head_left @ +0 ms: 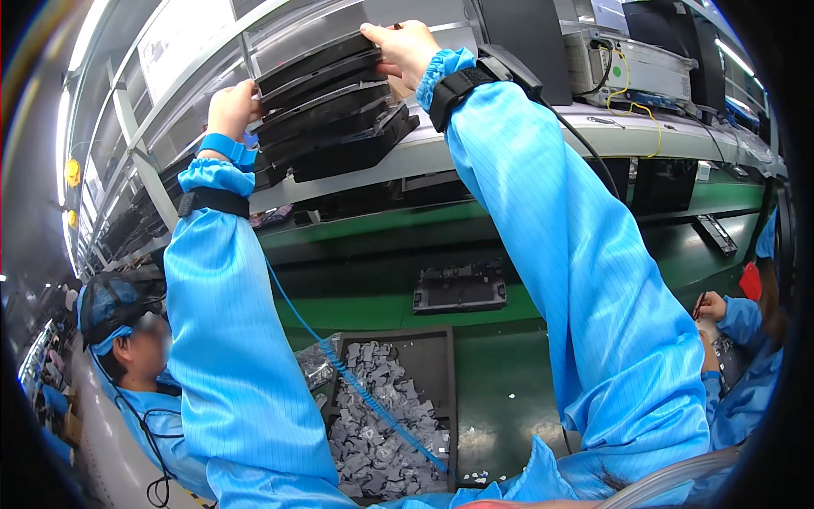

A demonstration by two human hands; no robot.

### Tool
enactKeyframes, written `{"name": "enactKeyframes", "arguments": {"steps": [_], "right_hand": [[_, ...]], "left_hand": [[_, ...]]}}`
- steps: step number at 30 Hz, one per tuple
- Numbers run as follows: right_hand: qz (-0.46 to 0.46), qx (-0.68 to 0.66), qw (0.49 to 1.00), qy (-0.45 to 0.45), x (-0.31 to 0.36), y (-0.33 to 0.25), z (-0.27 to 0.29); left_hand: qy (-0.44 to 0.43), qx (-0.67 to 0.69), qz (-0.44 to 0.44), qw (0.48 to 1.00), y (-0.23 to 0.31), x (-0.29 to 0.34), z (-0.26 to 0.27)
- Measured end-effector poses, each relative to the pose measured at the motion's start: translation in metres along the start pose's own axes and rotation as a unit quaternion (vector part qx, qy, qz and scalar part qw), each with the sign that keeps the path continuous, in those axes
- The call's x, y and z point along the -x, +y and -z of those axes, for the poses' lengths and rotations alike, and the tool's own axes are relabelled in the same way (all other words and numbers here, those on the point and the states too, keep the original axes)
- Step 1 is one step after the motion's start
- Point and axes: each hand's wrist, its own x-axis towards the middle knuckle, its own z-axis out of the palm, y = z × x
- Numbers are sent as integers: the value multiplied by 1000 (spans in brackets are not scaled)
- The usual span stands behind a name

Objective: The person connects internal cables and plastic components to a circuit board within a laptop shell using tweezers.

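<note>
Both my arms, in blue sleeves, reach up to a stack of flat black panel-like parts [335, 127] on the raised shelf [500, 136]. My left hand [231, 112] is closed on the left end of the uppermost black panel [315, 66]. At that panel's right end my right hand [409, 53] grips the edge, thumb on top and fingers below. Several similar panels lie beneath it, slightly fanned out. A blue wrist strap [227, 148] circles my left wrist, and a coiled blue cord [339, 365] runs down from that arm.
On the green bench lies a black frame-like part [460, 288]. Nearer, a dark tray [452, 373] holds many small grey pieces [381, 416]. A white instrument [623, 64] with cables stands on the shelf at right. Co-workers sit at left [127, 365] and right [746, 373].
</note>
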Motion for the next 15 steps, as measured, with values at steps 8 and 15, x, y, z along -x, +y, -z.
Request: {"name": "enactKeyframes", "arguments": {"steps": [8,15], "right_hand": [[-5,20,1000,0,-10,7,-2],[-22,55,998,-5,-25,10,-23]], "left_hand": [[22,-269,-28,962,-11,-17,-3],[18,-76,96,992,-17,-24,1]]}}
